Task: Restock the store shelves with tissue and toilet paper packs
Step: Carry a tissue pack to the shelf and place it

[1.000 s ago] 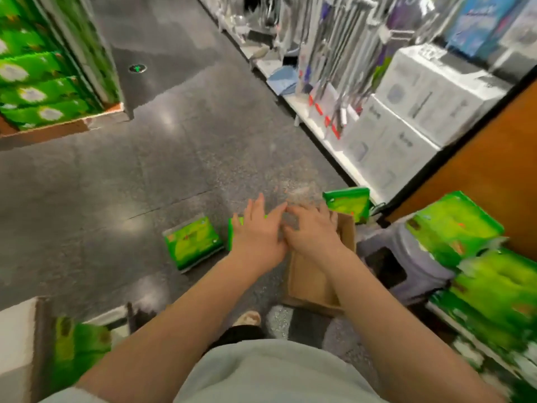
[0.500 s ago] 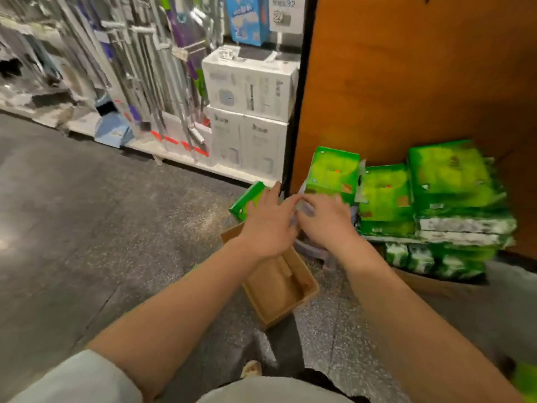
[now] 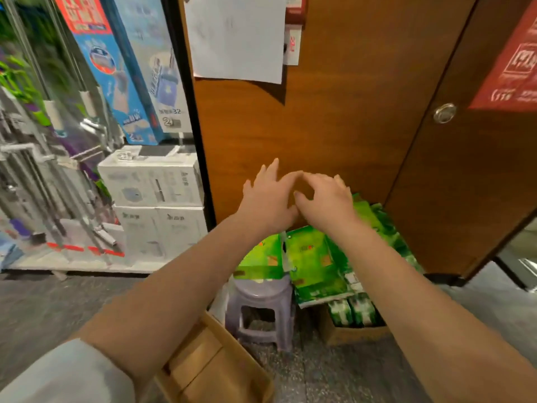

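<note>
Several green tissue packs (image 3: 312,257) lie piled against a brown wooden door, some resting on a purple plastic stool (image 3: 261,303). A cardboard box (image 3: 348,334) on the floor beside the stool holds smaller green and white packs (image 3: 353,312). My left hand (image 3: 267,199) and my right hand (image 3: 325,199) hover side by side above the pile, fingertips touching each other. Both hands hold nothing, with fingers loosely spread.
An open cardboard box (image 3: 215,367) sits on the floor under my left forearm. White appliance boxes (image 3: 154,199) and mop handles (image 3: 55,158) fill the shelf on the left. The wooden door (image 3: 348,126) with a round knob (image 3: 444,113) stands right behind the pile.
My view has swung right and upward, from the aisle floor with loose green packs to the door and the pile. My hands stayed together and rose above the packs.
</note>
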